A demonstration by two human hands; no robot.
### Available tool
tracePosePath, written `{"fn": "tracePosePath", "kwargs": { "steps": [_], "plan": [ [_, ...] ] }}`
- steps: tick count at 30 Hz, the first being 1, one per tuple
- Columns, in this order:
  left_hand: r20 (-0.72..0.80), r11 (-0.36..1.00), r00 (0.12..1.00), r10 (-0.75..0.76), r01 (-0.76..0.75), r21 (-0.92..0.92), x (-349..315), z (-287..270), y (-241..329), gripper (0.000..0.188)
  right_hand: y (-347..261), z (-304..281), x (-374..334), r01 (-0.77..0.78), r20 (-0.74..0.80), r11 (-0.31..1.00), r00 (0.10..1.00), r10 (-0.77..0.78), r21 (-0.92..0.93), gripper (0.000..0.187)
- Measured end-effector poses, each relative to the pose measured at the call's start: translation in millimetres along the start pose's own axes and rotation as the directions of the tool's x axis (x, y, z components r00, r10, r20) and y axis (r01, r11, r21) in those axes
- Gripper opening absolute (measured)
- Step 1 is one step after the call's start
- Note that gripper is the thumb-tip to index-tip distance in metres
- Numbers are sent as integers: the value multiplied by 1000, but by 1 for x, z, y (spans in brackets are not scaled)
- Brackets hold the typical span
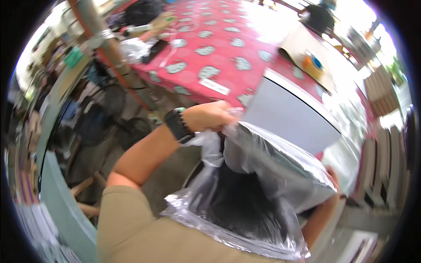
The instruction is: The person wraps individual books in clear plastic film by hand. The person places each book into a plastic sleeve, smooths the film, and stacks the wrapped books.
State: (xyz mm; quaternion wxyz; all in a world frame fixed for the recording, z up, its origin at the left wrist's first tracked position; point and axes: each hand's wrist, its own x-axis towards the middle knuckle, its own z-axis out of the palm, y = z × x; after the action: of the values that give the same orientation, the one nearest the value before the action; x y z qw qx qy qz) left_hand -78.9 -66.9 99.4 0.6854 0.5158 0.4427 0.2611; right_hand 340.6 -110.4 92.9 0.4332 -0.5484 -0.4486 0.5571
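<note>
A large clear plastic bag (263, 175) spreads in front of my body with its wide mouth facing up. My left hand (210, 116), with a black watch on the wrist, is closed on the bag's upper left corner. On the right side, my right hand (332, 177) grips the bag's far right edge, its fingers partly hidden by the film. Through the mouth the inside looks dark, and I cannot make out what is in there. Just beyond the bag, a flat white panel (289, 111) with a dark line along its edge leans on the table.
A red patterned cloth covers the table (223, 44). On it lie a dark phone (155, 51), a white label strip (214, 86), an orange tape roll (313, 65) on brown cardboard (302, 48), and clear plastic film (346, 131). A post (118, 57) stands left; stacked boards (379, 162) stand right.
</note>
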Motion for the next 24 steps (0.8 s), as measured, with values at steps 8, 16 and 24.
{"fn": "tracePosePath", "kwargs": {
  "steps": [8,16,24],
  "plan": [
    [-374,994,922,-106,87,-67,36,26,-152,12,162,16,-6,-103,104,909,992,67,405,33],
    [-640,680,721,265,331,654,106,19,-260,26,264,19,25,-81,-426,909,898,-111,-408,18],
    [-567,825,631,530,-539,172,26,-3,-10,29,83,64,-14,233,833,972,542,-112,-21,42]
  ]
}}
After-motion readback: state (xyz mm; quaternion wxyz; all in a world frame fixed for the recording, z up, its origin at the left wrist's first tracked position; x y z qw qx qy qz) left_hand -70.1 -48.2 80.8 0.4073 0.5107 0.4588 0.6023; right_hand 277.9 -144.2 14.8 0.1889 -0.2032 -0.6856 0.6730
